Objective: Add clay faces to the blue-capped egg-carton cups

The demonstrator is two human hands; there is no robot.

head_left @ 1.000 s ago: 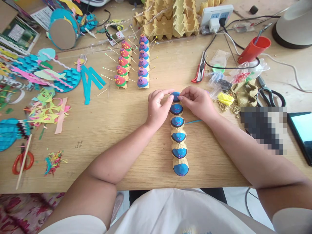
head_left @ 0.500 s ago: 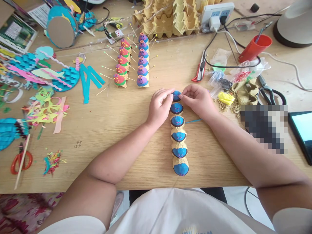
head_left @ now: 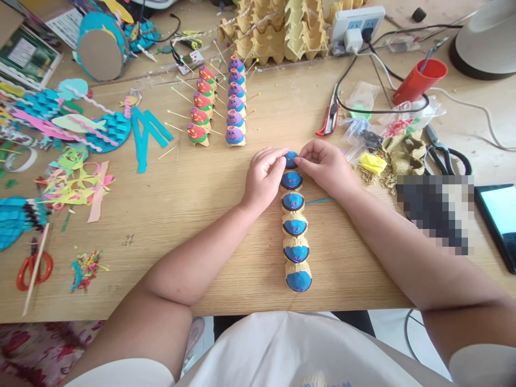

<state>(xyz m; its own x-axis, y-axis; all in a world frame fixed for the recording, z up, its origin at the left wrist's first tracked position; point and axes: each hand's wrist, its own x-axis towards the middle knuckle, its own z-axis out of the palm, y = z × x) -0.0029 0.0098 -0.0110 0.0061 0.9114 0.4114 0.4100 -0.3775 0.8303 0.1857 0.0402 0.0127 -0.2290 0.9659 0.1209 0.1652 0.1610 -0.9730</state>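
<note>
A strip of egg carton cups runs toward me on the wooden table, each cup capped with blue clay, most showing small pinkish faces and dark rims. My left hand is curled against the left side of the farthest blue cup, thumb and fingertips touching it. On the opposite side, my right hand has its thumb and forefinger pressed to the same cup's edge. Between the fingers, part of that cup is hidden. A thin blue stick lies right of the strip, partly under my right arm.
Two finished-looking carton rows, red-green and purple, stand behind with pins sticking out. A red utility knife, yellow clay, black-handled scissors and red cup are at right. Paper scraps and orange scissors lie left.
Both hands stay at the farthest cup with almost the same grip. The whole view has shifted very slightly.
</note>
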